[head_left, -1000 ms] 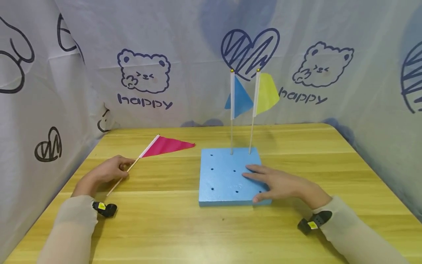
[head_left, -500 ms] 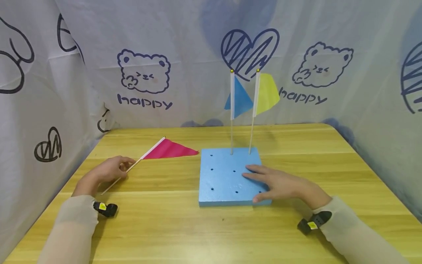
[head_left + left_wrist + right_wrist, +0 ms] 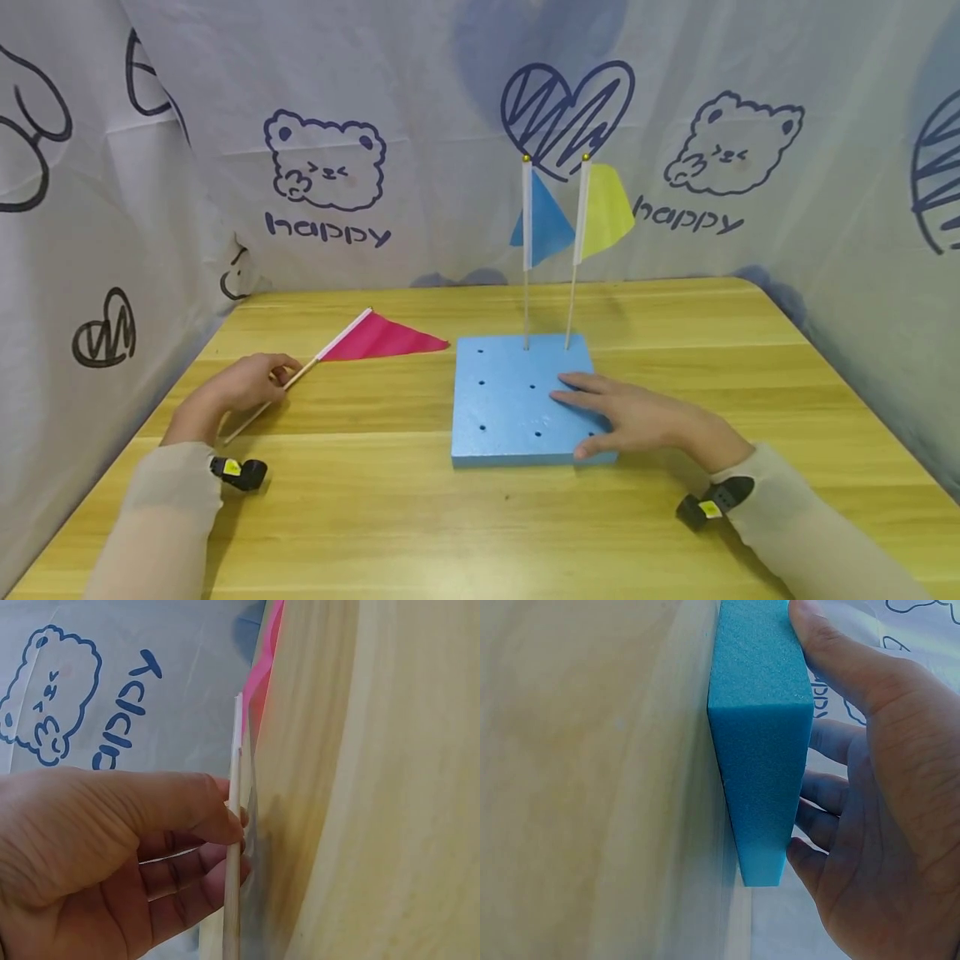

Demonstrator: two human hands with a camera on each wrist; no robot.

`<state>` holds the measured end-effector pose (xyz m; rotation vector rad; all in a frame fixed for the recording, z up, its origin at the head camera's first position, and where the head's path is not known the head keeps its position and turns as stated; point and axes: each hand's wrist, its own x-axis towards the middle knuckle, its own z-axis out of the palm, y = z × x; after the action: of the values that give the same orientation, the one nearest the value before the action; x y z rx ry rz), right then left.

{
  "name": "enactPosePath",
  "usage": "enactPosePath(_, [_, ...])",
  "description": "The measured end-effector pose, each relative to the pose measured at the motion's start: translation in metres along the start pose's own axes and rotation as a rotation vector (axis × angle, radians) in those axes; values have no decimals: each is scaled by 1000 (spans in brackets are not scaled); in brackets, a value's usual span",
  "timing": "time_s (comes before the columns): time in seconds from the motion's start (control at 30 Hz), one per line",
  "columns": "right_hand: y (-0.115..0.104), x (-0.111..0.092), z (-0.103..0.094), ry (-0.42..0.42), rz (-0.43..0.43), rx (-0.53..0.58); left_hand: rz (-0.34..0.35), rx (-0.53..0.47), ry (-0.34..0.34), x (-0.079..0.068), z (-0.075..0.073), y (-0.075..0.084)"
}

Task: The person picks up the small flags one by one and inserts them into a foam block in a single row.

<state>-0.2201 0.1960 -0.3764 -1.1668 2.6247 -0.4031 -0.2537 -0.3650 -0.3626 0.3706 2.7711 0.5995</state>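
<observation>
On the left of the table, my left hand [image 3: 238, 390] pinches the thin wooden stick of a pink pennant flag [image 3: 382, 338]. The left wrist view shows the stick [image 3: 233, 877] between thumb and fingertips, low over the tabletop. My right hand [image 3: 647, 417] rests on the right side of a light blue foam block [image 3: 504, 408], fingers spread and fairly straight. Several small holes show in the block's top; the hand hides part of that side. Upright in its back row stand a blue flag [image 3: 547, 225] and a yellow flag [image 3: 606, 212].
The wooden table [image 3: 375, 525] has a white cloth [image 3: 442, 125] with bear and heart drawings hanging behind it and at the sides. A black camera [image 3: 243, 475] is strapped to the left wrist, and another camera [image 3: 701, 510] to the right.
The pink flag has turned slightly clockwise in my left hand: its tip shifted right towards the block, its stick's lower end left. My right hand and the block have stayed put.
</observation>
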Motion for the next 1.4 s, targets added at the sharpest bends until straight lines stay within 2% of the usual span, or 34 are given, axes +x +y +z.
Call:
enactPosePath(0.37, [2, 1, 0, 13, -3, -14, 0, 20, 49, 1, -7, 5])
enactPosePath(0.5, [1, 0, -1, 11, -3, -14, 1, -15, 73, 1, -9, 6])
enactPosePath(0.77, [1, 0, -2, 8, -2, -13, 68, -75, 155, 0, -12, 10])
enactPosePath(1.1, [0, 1, -1, 9, -7, -8, 38, -119, 188, -1, -15, 18])
enactPosePath(1.4, [2, 1, 1, 10, -6, -17, 59, -169, 221, 0, -15, 27])
